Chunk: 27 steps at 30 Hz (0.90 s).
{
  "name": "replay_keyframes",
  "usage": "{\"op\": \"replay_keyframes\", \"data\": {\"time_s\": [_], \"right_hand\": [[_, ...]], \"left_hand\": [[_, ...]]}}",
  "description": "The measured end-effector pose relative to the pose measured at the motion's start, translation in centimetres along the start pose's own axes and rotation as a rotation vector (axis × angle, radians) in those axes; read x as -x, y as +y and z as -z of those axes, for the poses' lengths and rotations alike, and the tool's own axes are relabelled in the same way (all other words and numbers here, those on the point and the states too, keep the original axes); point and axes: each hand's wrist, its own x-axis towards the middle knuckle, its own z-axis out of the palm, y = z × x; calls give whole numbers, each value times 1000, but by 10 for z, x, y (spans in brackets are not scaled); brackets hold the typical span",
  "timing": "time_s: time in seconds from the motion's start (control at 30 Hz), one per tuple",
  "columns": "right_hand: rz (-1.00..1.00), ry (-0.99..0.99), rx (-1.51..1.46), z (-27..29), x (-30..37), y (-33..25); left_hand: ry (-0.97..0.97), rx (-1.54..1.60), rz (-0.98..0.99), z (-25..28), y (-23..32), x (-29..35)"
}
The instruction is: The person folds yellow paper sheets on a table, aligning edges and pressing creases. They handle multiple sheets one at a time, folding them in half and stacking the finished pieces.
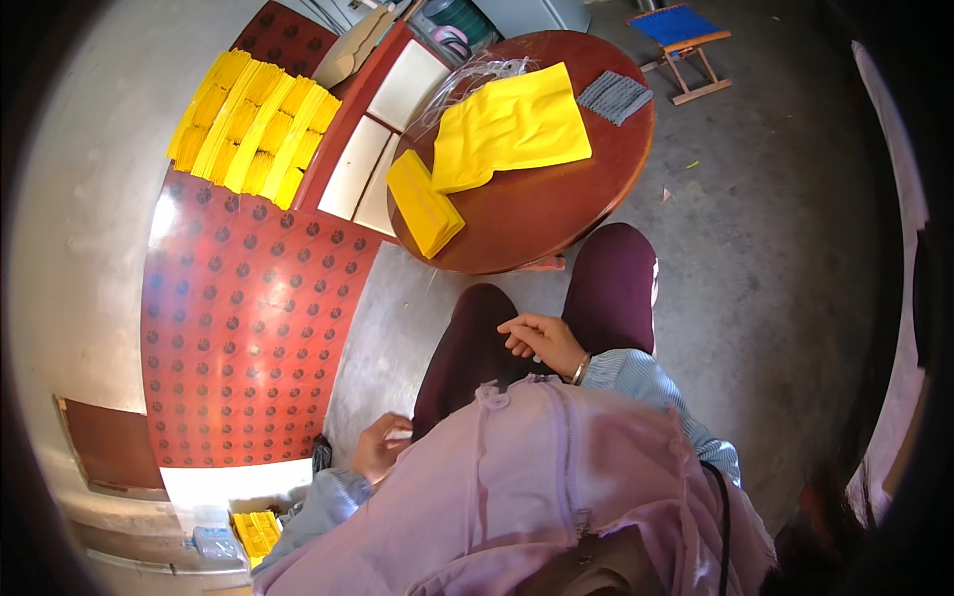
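Observation:
My right hand (545, 341) hovers over my lap between dark maroon trouser legs (611, 283), a bracelet at its wrist. Its fingers are loosely bent and a little apart, with nothing visible in them. Beside my left thigh rests my left hand (381, 447), half curled, a pale patch showing by its fingers; I see no object in it. In front of my knees stands a round red-brown table (527, 214). A yellow sheet (517, 124) lies spread on it, and a folded yellow stack (425, 204) sits at its near left edge.
A grey folded cloth (615, 96) and clear plastic strips (477, 77) lie on the table. Tall bundles of yellow pieces (253, 124) stand on a red patterned surface (258, 328) at left. A blue-topped folding stool (681, 30) is far right; another yellow pile (256, 534) is lower left.

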Motion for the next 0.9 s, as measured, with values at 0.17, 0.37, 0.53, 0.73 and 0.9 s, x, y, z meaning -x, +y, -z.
{"op": "replay_keyframes", "data": {"time_s": [0.17, 0.37, 0.53, 0.73, 0.9], "right_hand": [[27, 14, 1, 7, 3, -3], [107, 202, -86, -6, 0, 0], [372, 469, 35, 31, -40, -7], [463, 814, 432, 147, -80, -61], [354, 910, 703, 202, -129, -88]], "left_hand": [[156, -419, -195, -15, 51, -1], [282, -440, -335, 69, 100, -83], [393, -641, -826, 23, 130, -263], [283, -908, -933, 19, 131, -384], [235, -982, -908, 41, 111, -412]]}}
